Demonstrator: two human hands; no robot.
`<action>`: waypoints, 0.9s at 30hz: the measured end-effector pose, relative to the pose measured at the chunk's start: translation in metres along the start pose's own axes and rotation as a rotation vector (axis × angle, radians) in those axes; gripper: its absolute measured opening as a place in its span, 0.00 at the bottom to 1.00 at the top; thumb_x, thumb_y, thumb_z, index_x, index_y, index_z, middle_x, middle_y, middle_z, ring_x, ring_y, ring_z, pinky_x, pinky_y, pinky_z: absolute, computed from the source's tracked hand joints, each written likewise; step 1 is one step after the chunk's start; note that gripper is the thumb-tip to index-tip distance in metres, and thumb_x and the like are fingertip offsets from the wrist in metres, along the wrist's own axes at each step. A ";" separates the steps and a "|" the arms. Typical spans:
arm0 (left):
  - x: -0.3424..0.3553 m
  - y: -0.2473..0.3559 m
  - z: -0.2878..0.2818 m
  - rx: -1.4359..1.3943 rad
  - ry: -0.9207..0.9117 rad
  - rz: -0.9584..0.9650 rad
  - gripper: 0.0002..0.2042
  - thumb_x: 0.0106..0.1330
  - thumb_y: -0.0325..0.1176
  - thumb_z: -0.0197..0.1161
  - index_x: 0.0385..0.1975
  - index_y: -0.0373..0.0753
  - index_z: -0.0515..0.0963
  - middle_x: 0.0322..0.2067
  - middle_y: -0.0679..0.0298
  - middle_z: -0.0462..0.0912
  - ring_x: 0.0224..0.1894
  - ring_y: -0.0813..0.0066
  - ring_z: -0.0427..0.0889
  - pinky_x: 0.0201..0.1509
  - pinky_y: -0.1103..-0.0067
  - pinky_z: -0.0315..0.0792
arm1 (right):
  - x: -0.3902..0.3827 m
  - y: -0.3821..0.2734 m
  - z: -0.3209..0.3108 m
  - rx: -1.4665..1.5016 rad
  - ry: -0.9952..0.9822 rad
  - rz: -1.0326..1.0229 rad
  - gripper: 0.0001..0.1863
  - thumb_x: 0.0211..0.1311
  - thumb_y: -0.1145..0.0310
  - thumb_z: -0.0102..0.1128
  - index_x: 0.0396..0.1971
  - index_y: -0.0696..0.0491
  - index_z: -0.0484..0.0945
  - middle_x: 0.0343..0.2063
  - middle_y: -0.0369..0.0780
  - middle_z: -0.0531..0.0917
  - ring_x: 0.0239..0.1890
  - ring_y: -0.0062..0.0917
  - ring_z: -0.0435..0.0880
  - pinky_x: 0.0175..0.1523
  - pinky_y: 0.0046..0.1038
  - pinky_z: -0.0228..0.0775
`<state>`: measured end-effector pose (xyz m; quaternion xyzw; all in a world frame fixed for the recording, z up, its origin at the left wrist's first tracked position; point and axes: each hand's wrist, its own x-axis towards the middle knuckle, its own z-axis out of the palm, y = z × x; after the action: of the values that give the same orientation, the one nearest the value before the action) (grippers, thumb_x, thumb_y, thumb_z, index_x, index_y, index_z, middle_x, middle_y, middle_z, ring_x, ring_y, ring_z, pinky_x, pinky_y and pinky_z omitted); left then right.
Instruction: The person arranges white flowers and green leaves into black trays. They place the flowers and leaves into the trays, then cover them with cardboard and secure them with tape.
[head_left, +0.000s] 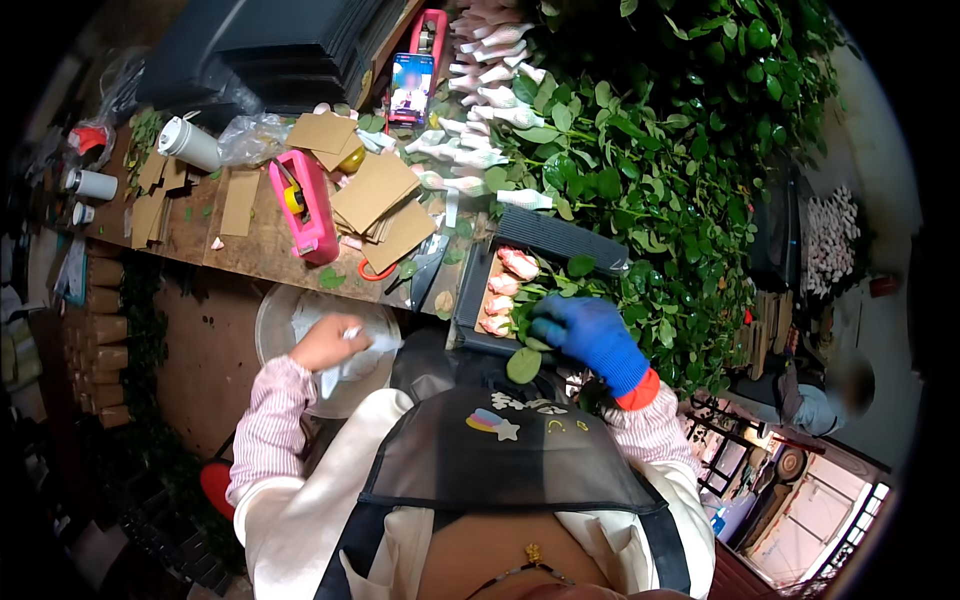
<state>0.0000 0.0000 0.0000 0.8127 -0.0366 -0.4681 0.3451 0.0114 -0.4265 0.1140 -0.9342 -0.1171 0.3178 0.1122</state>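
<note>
My left hand [332, 342], bare, is closed on a crumpled white wrapper [332, 378] above a round pale bin [265, 330] with more white scraps in it. Several pink-and-cream roses [498, 306] lie side by side, heads to the left, on brown card in a dark ribbed box [468, 312]. My right hand [592, 338], in a blue knitted glove, curls over the leafy stems just right of the rose heads. Its fingertips are partly hidden among the leaves. A large green leaf [523, 365] hangs below them at the box's near edge.
Cardboard pieces [375, 195], a pink tape dispenser [318, 225], scissors [428, 270] and a white tumbler [190, 143] lie on the wooden table [245, 257]. A phone [410, 88] stands farther back. Sleeved flower heads [480, 155] and leafy stems [650, 180] are heaped behind. Another person [815, 408] is at right.
</note>
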 end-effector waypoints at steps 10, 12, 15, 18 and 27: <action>0.007 0.109 0.037 0.036 0.620 0.587 0.14 0.62 0.38 0.69 0.43 0.38 0.82 0.38 0.57 0.85 0.44 0.54 0.82 0.50 0.65 0.74 | 0.018 0.014 0.021 0.141 0.745 -0.015 0.17 0.59 0.60 0.69 0.47 0.49 0.85 0.33 0.43 0.87 0.35 0.38 0.87 0.41 0.36 0.77; 0.006 0.144 0.039 -0.081 0.635 0.710 0.13 0.61 0.32 0.70 0.44 0.37 0.81 0.36 0.59 0.84 0.39 0.60 0.82 0.44 0.69 0.75 | -0.001 0.022 0.023 0.350 0.812 -0.053 0.17 0.57 0.63 0.70 0.46 0.50 0.85 0.33 0.44 0.87 0.34 0.38 0.87 0.42 0.35 0.78; -0.004 0.204 0.043 -0.389 0.503 0.827 0.15 0.62 0.23 0.70 0.49 0.36 0.82 0.35 0.65 0.84 0.29 0.80 0.78 0.34 0.82 0.73 | -0.028 0.040 0.040 0.467 0.820 -0.023 0.16 0.54 0.68 0.72 0.45 0.52 0.86 0.36 0.44 0.87 0.36 0.38 0.86 0.45 0.33 0.77; 0.008 0.243 0.057 -0.362 0.429 1.004 0.22 0.60 0.24 0.73 0.55 0.35 0.79 0.50 0.60 0.81 0.29 0.80 0.78 0.34 0.83 0.75 | -0.041 0.046 0.050 0.547 0.840 -0.082 0.17 0.53 0.69 0.72 0.44 0.53 0.86 0.38 0.43 0.86 0.39 0.36 0.85 0.45 0.33 0.77; 0.028 0.288 0.086 -0.217 0.494 1.230 0.15 0.61 0.27 0.70 0.48 0.34 0.82 0.44 0.55 0.85 0.43 0.61 0.86 0.45 0.72 0.80 | -0.044 0.035 0.079 0.826 0.965 0.019 0.10 0.53 0.75 0.70 0.36 0.54 0.83 0.33 0.41 0.85 0.33 0.32 0.83 0.40 0.31 0.75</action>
<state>0.0242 -0.2744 0.1225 0.6877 -0.3658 0.0123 0.6269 -0.0667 -0.4619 0.0681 -0.8529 0.0870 -0.1193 0.5007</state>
